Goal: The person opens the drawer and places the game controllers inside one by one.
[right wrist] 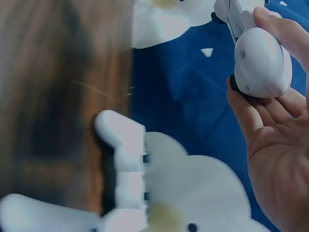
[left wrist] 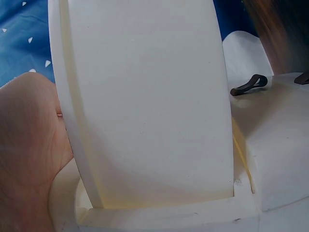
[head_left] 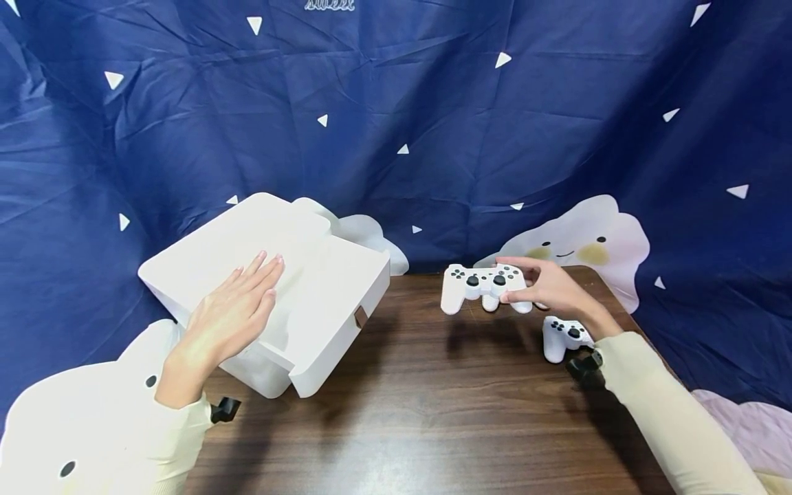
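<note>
My left hand (head_left: 232,313) lies with straight fingers over the top of a white drawer box (head_left: 229,237), which stands at an angle on the left. Its drawer (head_left: 340,347) is pulled out towards the middle and has a small brown tab on the front. From the left wrist, the bare white drawer floor (left wrist: 149,96) shows. On the right, my right hand (head_left: 553,285) holds a white game controller (head_left: 454,294) above the table, pinching one grip between thumb and fingers. The right wrist view shows that grip end (right wrist: 258,60) between the fingers.
A second white controller (head_left: 557,338) lies on the brown table (head_left: 433,419) below my right wrist. Another controller (head_left: 490,303) sits farther back, mostly hidden behind the held one. A blue curtain (head_left: 396,89) with white triangles and clouds hangs along the back.
</note>
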Action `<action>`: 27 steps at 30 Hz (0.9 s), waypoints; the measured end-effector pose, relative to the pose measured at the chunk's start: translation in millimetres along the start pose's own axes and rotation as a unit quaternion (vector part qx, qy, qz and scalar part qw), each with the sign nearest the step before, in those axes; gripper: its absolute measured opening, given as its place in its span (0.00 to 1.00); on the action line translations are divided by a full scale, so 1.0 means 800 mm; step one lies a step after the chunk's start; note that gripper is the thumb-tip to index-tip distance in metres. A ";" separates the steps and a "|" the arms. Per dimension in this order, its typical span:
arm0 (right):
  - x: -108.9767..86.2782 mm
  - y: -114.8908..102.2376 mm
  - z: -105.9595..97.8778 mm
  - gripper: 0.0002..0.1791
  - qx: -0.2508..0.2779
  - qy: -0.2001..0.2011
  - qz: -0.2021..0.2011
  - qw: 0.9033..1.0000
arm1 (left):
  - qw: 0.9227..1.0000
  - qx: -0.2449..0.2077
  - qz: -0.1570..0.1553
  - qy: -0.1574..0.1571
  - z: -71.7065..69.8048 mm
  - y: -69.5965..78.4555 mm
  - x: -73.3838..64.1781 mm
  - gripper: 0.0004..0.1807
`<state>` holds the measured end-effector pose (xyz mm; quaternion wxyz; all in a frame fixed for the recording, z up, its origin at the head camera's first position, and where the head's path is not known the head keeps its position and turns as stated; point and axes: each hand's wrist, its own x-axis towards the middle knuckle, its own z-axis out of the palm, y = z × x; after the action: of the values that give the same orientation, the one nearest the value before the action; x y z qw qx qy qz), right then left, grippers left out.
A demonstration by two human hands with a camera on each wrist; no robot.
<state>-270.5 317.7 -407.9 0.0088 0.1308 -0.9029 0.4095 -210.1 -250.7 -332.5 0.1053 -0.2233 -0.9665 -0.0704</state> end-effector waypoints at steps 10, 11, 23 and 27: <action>0.022 -0.044 -0.033 0.42 0.039 -0.014 -0.053 0.998 | 1.000 -0.004 0.002 -0.009 -0.001 0.001 0.000 0.31; 0.024 -0.048 -0.035 0.42 0.043 -0.016 -0.056 0.997 | 1.000 -0.005 0.003 -0.009 -0.001 0.001 0.000 0.31; 0.046 -0.107 -0.065 0.41 -0.018 -0.019 -0.072 0.997 | 1.000 -0.005 0.000 -0.009 0.001 0.001 0.000 0.31; 0.057 -0.129 -0.068 0.41 -0.034 -0.024 -0.078 0.996 | 1.000 -0.003 0.000 -0.010 0.000 0.000 0.000 0.31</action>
<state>-294.7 282.4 -290.5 0.0240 0.2103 -0.9033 0.3731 -209.8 -250.9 -332.4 0.0945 -0.2246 -0.9672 -0.0714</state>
